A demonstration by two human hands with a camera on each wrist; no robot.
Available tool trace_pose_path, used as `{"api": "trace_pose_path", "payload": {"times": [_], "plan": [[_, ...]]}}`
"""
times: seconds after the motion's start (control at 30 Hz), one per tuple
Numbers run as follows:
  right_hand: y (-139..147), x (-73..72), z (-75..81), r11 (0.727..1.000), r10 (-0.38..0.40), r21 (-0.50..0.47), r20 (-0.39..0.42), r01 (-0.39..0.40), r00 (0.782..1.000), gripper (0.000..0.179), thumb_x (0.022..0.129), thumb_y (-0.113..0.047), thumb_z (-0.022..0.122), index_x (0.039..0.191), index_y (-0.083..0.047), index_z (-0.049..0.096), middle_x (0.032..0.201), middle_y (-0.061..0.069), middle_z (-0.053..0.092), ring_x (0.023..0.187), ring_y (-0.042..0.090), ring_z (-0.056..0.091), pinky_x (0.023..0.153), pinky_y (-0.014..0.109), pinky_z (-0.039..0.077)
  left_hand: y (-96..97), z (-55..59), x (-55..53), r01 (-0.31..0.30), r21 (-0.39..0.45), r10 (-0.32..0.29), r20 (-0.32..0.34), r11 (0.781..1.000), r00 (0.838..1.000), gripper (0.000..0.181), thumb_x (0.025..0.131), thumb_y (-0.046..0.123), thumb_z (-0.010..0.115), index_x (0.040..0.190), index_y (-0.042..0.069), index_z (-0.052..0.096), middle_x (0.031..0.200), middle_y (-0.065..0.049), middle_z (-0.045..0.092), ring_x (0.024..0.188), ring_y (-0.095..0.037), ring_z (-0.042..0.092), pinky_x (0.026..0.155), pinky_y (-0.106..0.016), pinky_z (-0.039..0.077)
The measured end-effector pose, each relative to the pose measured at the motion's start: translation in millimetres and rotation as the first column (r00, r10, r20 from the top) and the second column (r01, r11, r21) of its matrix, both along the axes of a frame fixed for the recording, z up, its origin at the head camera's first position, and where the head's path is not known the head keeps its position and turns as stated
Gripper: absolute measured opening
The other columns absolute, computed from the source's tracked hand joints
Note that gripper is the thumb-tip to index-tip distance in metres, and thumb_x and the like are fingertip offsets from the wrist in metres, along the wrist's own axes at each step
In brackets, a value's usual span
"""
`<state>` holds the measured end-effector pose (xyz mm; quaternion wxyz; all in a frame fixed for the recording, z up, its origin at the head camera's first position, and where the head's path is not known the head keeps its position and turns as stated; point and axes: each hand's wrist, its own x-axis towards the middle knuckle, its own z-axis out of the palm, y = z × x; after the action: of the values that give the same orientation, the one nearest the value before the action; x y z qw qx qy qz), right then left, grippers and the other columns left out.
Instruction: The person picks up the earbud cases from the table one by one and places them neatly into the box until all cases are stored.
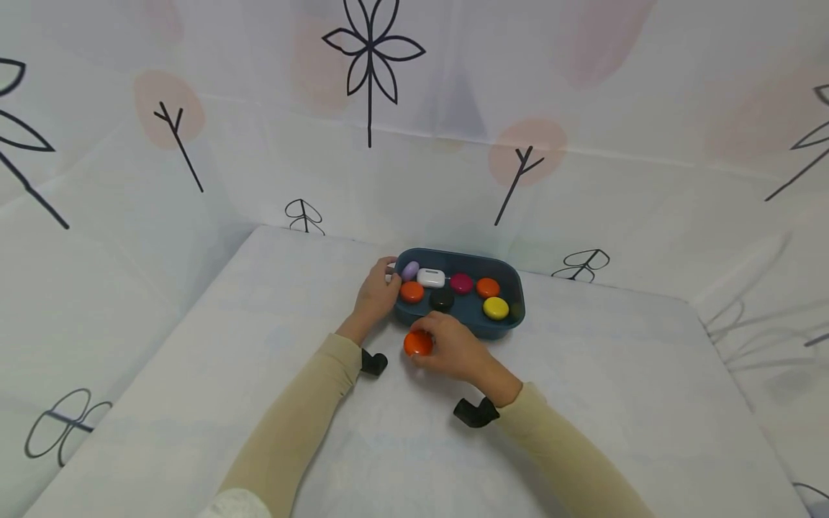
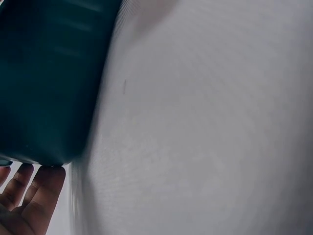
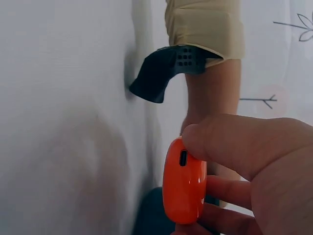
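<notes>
At the near long side of a dark teal tray (image 1: 501, 333), my right hand (image 1: 456, 349) pinches an orange rounded case (image 1: 417, 343) between thumb and fingers. In the right wrist view a small charging port shows on that case (image 3: 183, 196). My left hand (image 1: 376, 293) is at the tray's left end; in the left wrist view its extended fingertips (image 2: 49, 175) touch the outer wall. Inside the tray lie two more orange cases (image 1: 411, 291), a white case (image 1: 430, 278), and a lilac (image 1: 411, 270), a black (image 1: 442, 298), a dark red (image 1: 461, 283) and a yellow one (image 1: 496, 309).
The tray stands near the back of a table (image 1: 622, 403) with a pale cover. Behind it hangs a white cloth (image 1: 427, 180) printed with flowers and twigs. Black wrist mounts (image 1: 476, 413) stick out below both sleeves.
</notes>
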<state>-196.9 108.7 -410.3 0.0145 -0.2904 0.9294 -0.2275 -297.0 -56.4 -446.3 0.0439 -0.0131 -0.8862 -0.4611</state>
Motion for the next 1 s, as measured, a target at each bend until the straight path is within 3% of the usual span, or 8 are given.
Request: {"api": "trace_pose_path", "payload": {"times": [0.37, 1.0], "plan": [[-4, 1.7, -4.9, 0.998, 0.007, 0.069, -0.001, -0.007, 1.000, 0.039, 0.070, -0.033, 0.068, 0.104, -0.016, 0.060, 0.095, -0.004, 0.056, 0.081, 0.008, 0.048, 0.071, 0.020, 0.046, 0.8, -3.4, -3.9, -0.009, -0.013, 0.009, -0.032, 1.000, 0.999, 0.040, 0.087, 0.027, 0.038, 0.126, 0.020, 0.039, 0.114, -0.004, 0.053, 0.089, -0.018, 0.055, 0.080, -0.035, 0.045], [-8, 0.2, -18.1, 0.993, 0.015, 0.118, 0.038, -0.019, 0.999, 0.039, 0.070, -0.033, 0.069, 0.105, -0.017, 0.059, 0.092, -0.005, 0.055, 0.080, 0.008, 0.048, 0.073, 0.021, 0.046, 0.2, -3.1, -1.7, -0.007, -0.007, 0.007, 0.000, 1.000, 1.000, 0.041, 0.087, 0.029, 0.037, 0.128, 0.021, 0.037, 0.117, -0.005, 0.052, 0.092, -0.019, 0.054, 0.082, -0.036, 0.045]]}}
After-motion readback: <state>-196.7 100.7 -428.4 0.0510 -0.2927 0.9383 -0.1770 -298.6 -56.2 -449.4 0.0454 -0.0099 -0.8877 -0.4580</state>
